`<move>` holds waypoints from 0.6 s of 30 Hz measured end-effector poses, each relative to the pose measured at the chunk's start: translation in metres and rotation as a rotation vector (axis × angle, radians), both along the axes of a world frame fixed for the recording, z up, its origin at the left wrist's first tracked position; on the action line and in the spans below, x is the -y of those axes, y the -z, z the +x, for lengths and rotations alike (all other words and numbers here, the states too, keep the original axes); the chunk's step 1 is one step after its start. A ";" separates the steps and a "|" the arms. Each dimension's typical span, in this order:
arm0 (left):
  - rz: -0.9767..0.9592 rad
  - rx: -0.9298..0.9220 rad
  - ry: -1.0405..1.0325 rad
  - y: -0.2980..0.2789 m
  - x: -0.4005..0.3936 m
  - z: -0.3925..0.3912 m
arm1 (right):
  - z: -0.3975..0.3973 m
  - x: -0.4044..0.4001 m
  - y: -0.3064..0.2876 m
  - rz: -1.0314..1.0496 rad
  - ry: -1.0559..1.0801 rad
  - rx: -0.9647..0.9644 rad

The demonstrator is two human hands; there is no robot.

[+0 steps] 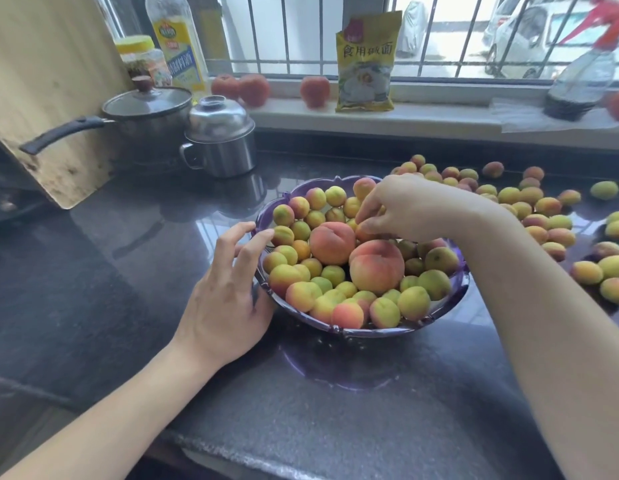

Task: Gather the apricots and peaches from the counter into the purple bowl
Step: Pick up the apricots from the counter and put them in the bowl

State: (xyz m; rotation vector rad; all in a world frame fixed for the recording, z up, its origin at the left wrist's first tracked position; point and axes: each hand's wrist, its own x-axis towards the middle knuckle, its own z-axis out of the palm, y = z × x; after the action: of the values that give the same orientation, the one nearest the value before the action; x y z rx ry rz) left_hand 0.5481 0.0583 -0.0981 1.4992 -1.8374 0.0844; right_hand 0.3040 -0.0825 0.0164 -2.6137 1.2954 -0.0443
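On the dark desk (145,271), near its middle, stands the purple bowl (450,308), and it is already heaped with small apricots (413,302), yellow-green with orange and red cheeks. Two bigger peaches (332,243) lie on top of them, side by side, close to the centre of the bowl. The left hand (225,299) rests against the left rim of the bowl; its fingers are spread and only gently bent, the tips touching the rim, and it grips nothing. The right hand (405,211) reaches over the far part of the bowl with its fingers pointing down, and thumb and fingertips pinch one apricot (363,233) just above the pile, beside the peaches. Many more apricots (540,206) lie loose on the desk to the right of the bowl, some touching each other, some apart, and the right forearm passes in front of them. At the back left stand a pot (152,116) with a glass lid and a black handle, and just beside it a steel mug (221,140) with a lid. A wooden board (48,81) leans at the far left. On the windowsill (370,119) behind I see several red fruits (315,91), a yellow bag (367,64), an oil bottle (178,39), a jar (141,57) with a yellow lid, and a dark bottle (578,88) at the right.
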 end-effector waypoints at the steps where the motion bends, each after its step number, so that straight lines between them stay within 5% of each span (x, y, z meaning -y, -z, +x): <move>1: 0.000 0.001 -0.001 0.000 0.000 0.000 | -0.001 -0.001 -0.002 0.003 -0.005 -0.005; 8: 0.015 -0.010 0.002 0.000 0.002 0.000 | -0.057 0.018 -0.024 -0.113 0.420 0.592; 12: 0.034 -0.016 0.025 -0.001 0.001 0.000 | -0.103 0.042 -0.009 -0.019 0.707 0.381; 18: 0.061 -0.018 0.016 -0.001 0.000 0.000 | -0.096 0.054 0.023 0.082 0.727 0.250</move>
State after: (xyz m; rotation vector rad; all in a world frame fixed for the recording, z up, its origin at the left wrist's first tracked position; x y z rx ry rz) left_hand 0.5481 0.0579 -0.0972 1.5223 -1.8519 0.0070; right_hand 0.2079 -0.1368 -0.0062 -1.8632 2.0013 -0.4064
